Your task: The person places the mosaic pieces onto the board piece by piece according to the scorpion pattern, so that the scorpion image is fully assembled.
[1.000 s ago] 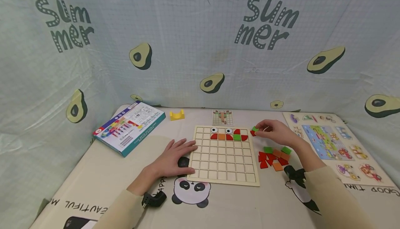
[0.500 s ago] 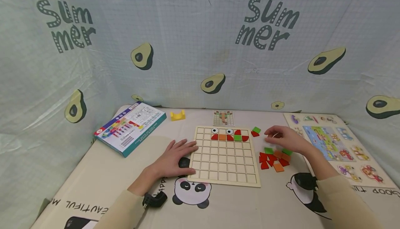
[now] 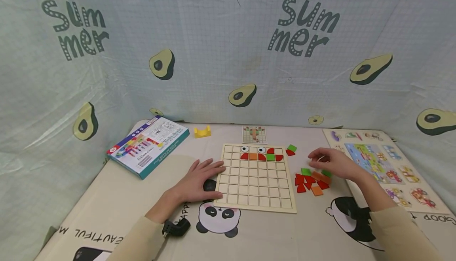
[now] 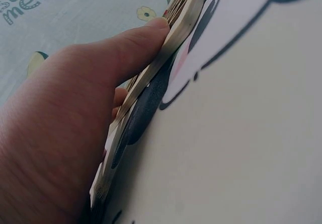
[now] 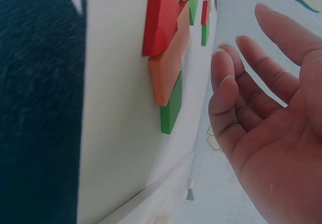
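A wooden grid board [image 3: 254, 182] lies on the table, with red, orange and green tiles and two eye pieces in its upper rows. My left hand [image 3: 196, 182] rests on the board's left edge, fingers spread and straight; the left wrist view shows the thumb [image 4: 136, 48] on its rim. My right hand [image 3: 335, 164] hovers over the loose pile of red, orange and green tiles [image 3: 309, 182], its fingers loosely bent and holding nothing. The right wrist view shows an orange tile [image 5: 166, 73] and a green tile [image 5: 172, 105] below the hand. Part of the pile is hidden.
A red and a green tile [image 3: 291, 148] lie beside the board's upper right corner. Behind the board is a pattern card [image 3: 254, 134]. A yellow arched block [image 3: 202, 131] and a box [image 3: 147, 146] stand left; a picture puzzle board [image 3: 420, 178] lies right.
My right hand has let go of the green and red tiles by the board's corner and moved right, over the pile. My left hand has stayed in place.
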The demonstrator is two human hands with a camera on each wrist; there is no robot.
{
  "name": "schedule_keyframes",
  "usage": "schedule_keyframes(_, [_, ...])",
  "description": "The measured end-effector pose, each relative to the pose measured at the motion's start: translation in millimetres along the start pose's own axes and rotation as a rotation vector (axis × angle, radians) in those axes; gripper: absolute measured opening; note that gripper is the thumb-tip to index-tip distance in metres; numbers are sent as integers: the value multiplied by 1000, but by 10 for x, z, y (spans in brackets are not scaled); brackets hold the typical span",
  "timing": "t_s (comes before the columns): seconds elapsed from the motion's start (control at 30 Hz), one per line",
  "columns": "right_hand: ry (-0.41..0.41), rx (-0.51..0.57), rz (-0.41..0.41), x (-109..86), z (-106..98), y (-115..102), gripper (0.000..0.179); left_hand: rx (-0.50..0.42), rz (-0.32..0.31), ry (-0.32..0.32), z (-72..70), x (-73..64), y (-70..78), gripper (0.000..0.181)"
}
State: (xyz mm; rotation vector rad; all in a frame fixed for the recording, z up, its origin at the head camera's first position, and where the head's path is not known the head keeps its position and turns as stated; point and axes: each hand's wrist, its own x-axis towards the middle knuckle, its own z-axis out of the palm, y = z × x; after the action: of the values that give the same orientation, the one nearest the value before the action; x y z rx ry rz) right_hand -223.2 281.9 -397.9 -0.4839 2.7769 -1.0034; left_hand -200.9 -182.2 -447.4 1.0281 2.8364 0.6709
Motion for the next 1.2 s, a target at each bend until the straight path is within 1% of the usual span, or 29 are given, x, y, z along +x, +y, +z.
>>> schedule_keyframes(0.17, [-8, 1, -2, -36, 12, -7, 33, -2, 3, 2, 4, -3, -5, 80])
schedule_keyframes(0.4, [-16, 6, -2, -40, 49, 1, 32, -4, 5, 7, -1, 3, -14, 80])
schedule_keyframes(0.67, [-73, 44, 27, -29, 118, -21, 30, -6, -4, -1, 20, 7, -22, 81])
schedule_keyframes(1.1, [-70, 5, 18, -3, 181, 1, 32, -7, -2, 3, 23, 4, -16, 80])
schedule_keyframes(1.2, [-74, 0, 26, 3, 192, -2, 34, -8, -3, 4, 25, 6, -16, 81])
